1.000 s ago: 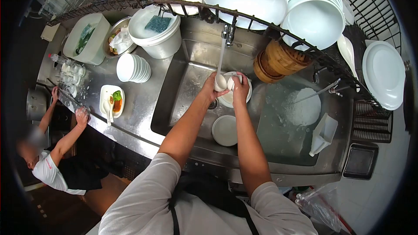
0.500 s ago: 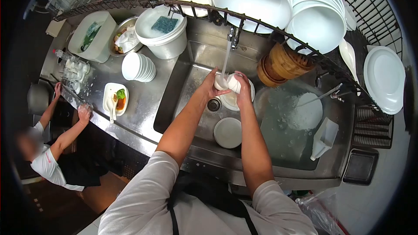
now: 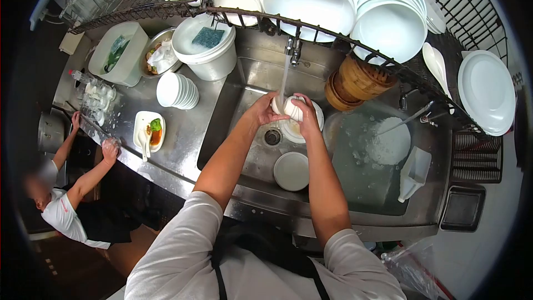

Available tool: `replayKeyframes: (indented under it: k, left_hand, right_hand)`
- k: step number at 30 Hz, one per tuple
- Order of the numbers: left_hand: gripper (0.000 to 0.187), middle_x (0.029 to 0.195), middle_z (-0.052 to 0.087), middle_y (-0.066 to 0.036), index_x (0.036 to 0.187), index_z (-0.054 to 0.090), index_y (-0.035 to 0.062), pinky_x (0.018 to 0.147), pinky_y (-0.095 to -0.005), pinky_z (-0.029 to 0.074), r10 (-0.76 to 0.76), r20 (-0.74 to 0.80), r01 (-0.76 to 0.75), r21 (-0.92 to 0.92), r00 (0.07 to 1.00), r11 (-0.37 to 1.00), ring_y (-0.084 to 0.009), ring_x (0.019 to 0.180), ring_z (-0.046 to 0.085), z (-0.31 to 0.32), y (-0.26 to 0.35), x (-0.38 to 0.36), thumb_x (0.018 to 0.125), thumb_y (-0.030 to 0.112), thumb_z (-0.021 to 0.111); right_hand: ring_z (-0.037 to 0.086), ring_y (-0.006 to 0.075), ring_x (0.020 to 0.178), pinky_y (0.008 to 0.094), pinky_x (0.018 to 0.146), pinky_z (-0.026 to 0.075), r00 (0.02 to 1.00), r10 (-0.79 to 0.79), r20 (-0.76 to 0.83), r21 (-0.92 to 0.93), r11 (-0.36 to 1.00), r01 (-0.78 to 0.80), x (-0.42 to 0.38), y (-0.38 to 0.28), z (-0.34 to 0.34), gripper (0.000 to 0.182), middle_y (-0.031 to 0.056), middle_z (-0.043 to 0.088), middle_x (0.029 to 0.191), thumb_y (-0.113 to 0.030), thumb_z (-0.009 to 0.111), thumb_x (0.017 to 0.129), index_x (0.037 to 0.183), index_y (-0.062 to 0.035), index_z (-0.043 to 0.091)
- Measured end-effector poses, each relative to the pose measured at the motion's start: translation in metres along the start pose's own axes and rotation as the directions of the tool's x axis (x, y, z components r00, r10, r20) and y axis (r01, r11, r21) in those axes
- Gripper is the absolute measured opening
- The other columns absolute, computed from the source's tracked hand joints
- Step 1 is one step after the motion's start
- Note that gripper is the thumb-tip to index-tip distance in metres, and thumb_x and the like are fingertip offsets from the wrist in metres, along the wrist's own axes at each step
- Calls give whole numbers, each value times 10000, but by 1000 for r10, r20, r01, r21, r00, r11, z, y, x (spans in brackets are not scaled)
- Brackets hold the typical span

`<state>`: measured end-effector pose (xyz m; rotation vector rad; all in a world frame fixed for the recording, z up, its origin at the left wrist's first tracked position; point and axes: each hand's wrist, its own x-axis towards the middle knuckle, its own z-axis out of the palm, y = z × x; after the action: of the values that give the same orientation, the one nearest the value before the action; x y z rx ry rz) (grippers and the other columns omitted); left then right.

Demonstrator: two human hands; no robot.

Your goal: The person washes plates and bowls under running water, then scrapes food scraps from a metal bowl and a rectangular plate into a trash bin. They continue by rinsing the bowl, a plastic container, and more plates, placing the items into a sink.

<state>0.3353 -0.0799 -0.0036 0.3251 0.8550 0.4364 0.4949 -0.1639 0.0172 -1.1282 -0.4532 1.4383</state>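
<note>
Under the stream from the tap (image 3: 293,50), both hands hold small white bowls (image 3: 292,110) above the left sink basin (image 3: 247,158). My left hand (image 3: 263,110) grips a bowl from the left, with its fingers reaching underneath. Several nested bowls sit in my right hand (image 3: 307,114), its fingers curled over their outer side. The two lots touch or nearly touch; their exact count is hidden. Below the hands lies a white dish (image 3: 295,135), partly covered by the right hand. A round pale bowl (image 3: 291,171) stands nearer me on the basin floor, beside the drain (image 3: 272,137).
Wooden containers (image 3: 363,82) stand between the basins; the right basin (image 3: 355,180) holds water and a white container (image 3: 414,175). Stacked bowls (image 3: 388,30) fill the overhead rack. Leftward are a white bucket (image 3: 214,65), a bowl stack (image 3: 175,91), a food dish (image 3: 149,132) and a co-worker (image 3: 72,211).
The bowls in my two hands have come closer together, and the right-hand stack is tilted more toward the left. Water keeps running. The whole view has shifted slightly.
</note>
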Motion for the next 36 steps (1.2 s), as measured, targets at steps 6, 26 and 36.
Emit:
replayKeyframes:
  k: [6,26,36]
  left_hand:
    - [501,1236,592,-160,1273,549,48,711,-456,632,190,-190,-70,506,963,860,-339,1054,642,54,6,1,949,429,523]
    - [426,1183,615,-227,1227,593,32,950,-439,468,954,234,-276,945,187,-178,-378,1104,588,-5,33,-158,928,335,590]
    - [356,996,594,-160,1002,661,33,789,-430,523,933,-361,626,729,6,278,-336,912,629,-264,17,-354,771,277,780]
  right_hand:
    - [624,186,968,349,794,507,979,-20,-203,60,998,32,0,13,-5,466,44,629,1084,-269,729,781,1196,-119,578]
    - [605,267,1103,436,976,479,935,114,335,440,859,-262,26,26,120,384,93,623,1214,-266,659,853,1197,-106,601]
    - [610,344,1099,421,933,482,722,-478,500,-776,123,619,91,-57,352,645,168,611,1201,-273,804,675,1255,-146,555]
